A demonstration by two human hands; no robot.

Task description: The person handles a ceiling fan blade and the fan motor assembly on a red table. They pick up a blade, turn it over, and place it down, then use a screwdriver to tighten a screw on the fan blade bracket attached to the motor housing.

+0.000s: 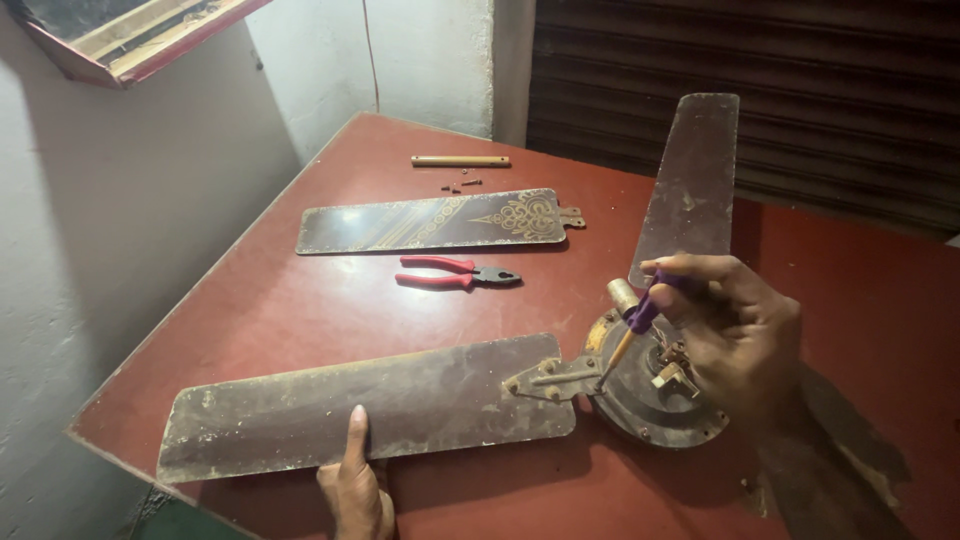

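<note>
Red table [300,300], left hand [357,480] flat on blade [370,405] edge, right-hand fingers [690,290] pinching screwdriver [630,335]

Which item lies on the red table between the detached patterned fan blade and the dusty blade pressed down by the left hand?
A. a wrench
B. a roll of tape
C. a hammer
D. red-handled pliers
D: the red-handled pliers lie on the red table just below the detached patterned fan blade and above the dusty brown blade under the left hand.
</note>
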